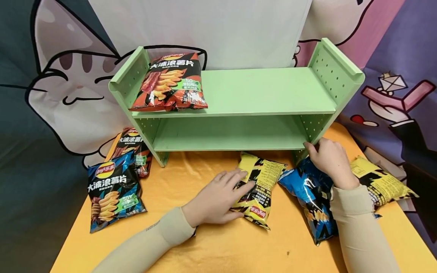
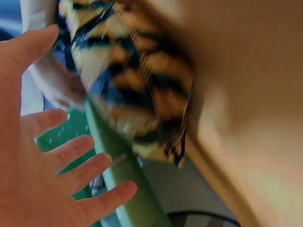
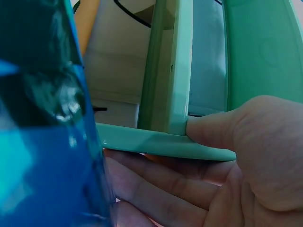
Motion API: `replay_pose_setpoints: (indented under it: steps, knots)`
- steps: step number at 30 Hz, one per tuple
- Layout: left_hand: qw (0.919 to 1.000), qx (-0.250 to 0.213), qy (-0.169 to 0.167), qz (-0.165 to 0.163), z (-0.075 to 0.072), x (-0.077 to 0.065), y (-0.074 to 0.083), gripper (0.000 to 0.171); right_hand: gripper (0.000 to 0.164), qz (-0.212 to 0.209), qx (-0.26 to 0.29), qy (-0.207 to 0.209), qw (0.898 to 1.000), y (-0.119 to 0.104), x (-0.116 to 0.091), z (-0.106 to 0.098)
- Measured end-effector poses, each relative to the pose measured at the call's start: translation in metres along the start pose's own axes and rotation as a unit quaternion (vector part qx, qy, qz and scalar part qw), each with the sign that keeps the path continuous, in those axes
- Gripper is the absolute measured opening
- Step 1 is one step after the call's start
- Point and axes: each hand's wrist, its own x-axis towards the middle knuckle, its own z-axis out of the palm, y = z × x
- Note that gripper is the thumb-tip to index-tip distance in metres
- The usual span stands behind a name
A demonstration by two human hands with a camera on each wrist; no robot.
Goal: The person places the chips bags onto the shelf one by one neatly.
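My left hand (image 1: 218, 197) hovers at a yellow chip bag (image 1: 264, 189), its fingers spread and overlapping the bag's left side in the head view. In the left wrist view the fingers are straight and curl round nothing, with the yellow bag's striped face beyond them. My right hand (image 1: 329, 161) grips the lower right side panel of a light green two-tier shelf (image 1: 259, 91). The right wrist view has the thumb on the inner side of the green panel (image 3: 165, 147) and the fingers behind it. Below that hand lies a blue chip bag (image 1: 307, 185).
A red chip bag (image 1: 170, 85) leans at the upper tier's left end. Left of the shelf, a dark blue bag (image 1: 114, 193) overlaps another red bag (image 1: 141, 157). A second yellow bag (image 1: 385, 180) lies right of my right wrist, near the orange tablecloth's (image 1: 259, 254) edge.
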Motion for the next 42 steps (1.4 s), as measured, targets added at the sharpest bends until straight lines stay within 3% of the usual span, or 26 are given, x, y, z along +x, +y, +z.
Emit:
replay_pose_setpoints:
  steps: [5,9,13,19,24,32,42]
  knots:
    - [0.9979,0.026,-0.055,0.023,0.017,0.002,0.013,0.098,0.045,0.003,0.0,-0.002,1.0,-0.001,0.0,0.0]
    - [0.9964,0.047,-0.066,0.025,0.026,0.002,0.019,0.098,0.045,0.003,-0.002,-0.006,1.0,-0.001,0.001,0.001]
    - [0.9967,0.062,-0.051,0.016,0.03,0.004,0.022,0.092,0.046,0.005,-0.001,-0.007,1.0,0.0,0.002,0.001]
    - [0.9954,0.089,-0.033,0.01,0.033,0.008,0.026,0.063,0.047,0.001,-0.004,-0.001,1.0,0.001,0.002,0.0]
    - [0.9951,0.096,-0.019,0.012,0.034,0.012,0.025,0.057,0.047,0.0,-0.003,0.0,1.0,0.002,0.003,0.001]
    - [0.9973,0.065,0.024,0.026,0.026,0.013,0.016,0.047,0.046,0.0,0.001,-0.003,1.0,0.002,0.001,0.001]
    - [0.9955,0.0,0.094,0.018,0.016,0.004,0.006,0.036,0.045,0.003,0.001,-0.006,1.0,0.002,0.002,0.001]
